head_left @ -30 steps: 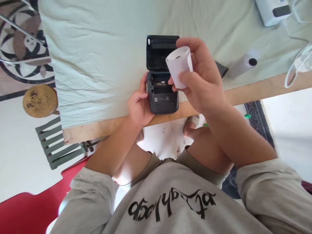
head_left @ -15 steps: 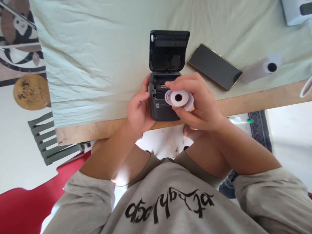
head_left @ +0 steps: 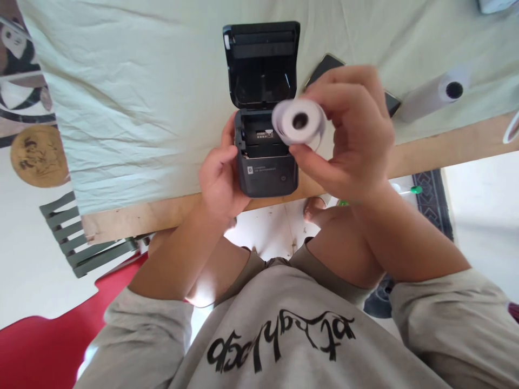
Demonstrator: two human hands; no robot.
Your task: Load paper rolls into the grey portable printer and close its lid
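Observation:
A small black printer (head_left: 267, 175) has its lid (head_left: 261, 70) swung up, and its inner compartment with a printed label shows. My left hand (head_left: 222, 181) grips the printer's left side, thumb on the edge. Between the thumb and fingers of my right hand (head_left: 352, 129) is a small white paper roll (head_left: 299, 120), its dark core facing up. The roll is over the right part of the printer's compartment and hides that corner. Whether it touches the printer I cannot tell.
A phone (head_left: 328, 66) lies on the cloth-covered table (head_left: 141, 97), partly behind my right hand. To its right stands a larger white roll (head_left: 430, 100). The table's wooden edge (head_left: 138, 220) runs beneath my forearms. A white object (head_left: 497, 5) is at the top right.
My right hand has lifted the paper roll up from the printer's front right area, toward the camera. The printer and my left hand have shifted slightly left and look nearer.

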